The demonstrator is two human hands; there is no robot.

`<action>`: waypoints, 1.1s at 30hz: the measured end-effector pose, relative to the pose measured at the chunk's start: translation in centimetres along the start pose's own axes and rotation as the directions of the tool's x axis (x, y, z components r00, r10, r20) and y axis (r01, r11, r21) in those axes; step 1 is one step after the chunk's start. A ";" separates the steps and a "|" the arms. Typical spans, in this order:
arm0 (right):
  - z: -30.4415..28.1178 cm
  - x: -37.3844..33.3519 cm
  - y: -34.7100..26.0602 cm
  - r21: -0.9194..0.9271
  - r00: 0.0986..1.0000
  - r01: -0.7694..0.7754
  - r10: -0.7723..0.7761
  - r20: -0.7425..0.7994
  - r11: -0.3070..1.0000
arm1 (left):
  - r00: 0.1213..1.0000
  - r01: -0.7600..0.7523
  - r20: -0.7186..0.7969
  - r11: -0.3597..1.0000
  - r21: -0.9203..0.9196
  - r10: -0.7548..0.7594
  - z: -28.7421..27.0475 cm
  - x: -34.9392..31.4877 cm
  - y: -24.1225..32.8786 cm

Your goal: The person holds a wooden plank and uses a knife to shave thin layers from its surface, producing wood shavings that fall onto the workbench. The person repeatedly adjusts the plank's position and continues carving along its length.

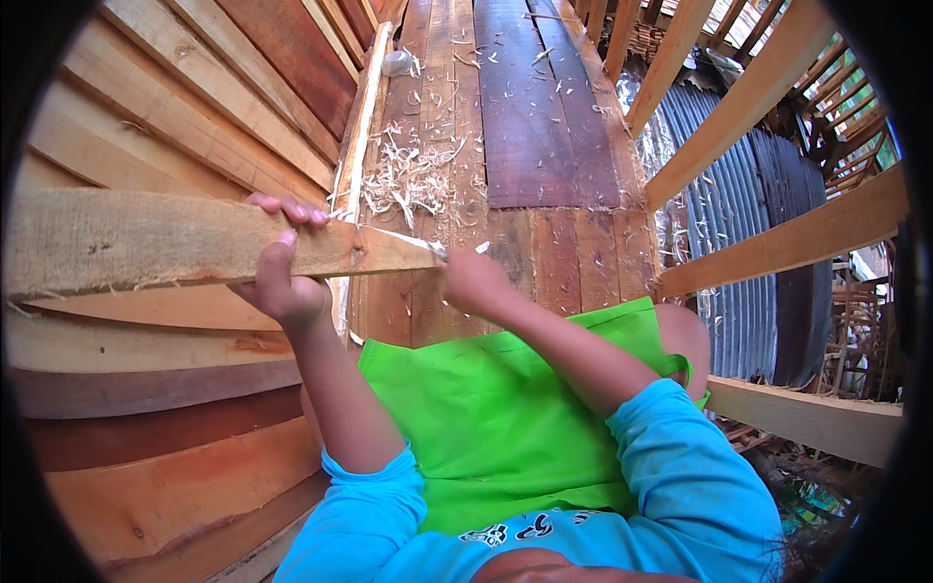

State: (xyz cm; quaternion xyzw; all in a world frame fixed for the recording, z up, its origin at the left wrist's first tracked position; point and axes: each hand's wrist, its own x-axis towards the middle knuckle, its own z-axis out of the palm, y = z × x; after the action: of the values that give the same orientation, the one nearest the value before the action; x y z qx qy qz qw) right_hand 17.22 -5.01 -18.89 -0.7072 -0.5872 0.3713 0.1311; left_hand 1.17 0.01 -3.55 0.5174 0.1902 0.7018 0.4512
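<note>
A long wooden plank (146, 238) lies crosswise in front of me, running from the left rim to a narrower end near the middle. My left hand (284, 272) is wrapped round it, with the thumb on the near face and the fingers over the far edge. At the narrow end, my right hand (476, 282) is closed in a fist. Beside that fist, a thin pale strip (403, 236) runs along the plank's far edge; whether it is a blade or fresh-cut wood, I cannot tell. What the right fist grips is hidden.
Curled wood shavings (403, 185) litter the plank floor (530, 248) ahead. Overlapping boards form a wall (146, 136) on my left. To the right stand wooden slats (739, 97), with corrugated metal sheets (719, 214) beyond. A green cloth (486, 398) covers my lap.
</note>
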 end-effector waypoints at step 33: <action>-0.5 0.4 0.7 0.164 0.956 0.261 -0.231 -0.182 0.951 | 0.999 0.048 -0.025 0.999 -0.007 -0.048 -0.6 -0.3 -0.3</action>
State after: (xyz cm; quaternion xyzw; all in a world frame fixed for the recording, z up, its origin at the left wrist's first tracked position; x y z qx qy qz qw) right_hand 18.06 -4.68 -19.16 -0.6404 -0.6213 0.3471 0.2887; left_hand 0.76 0.04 -4.12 0.5022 0.2061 0.6979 0.4671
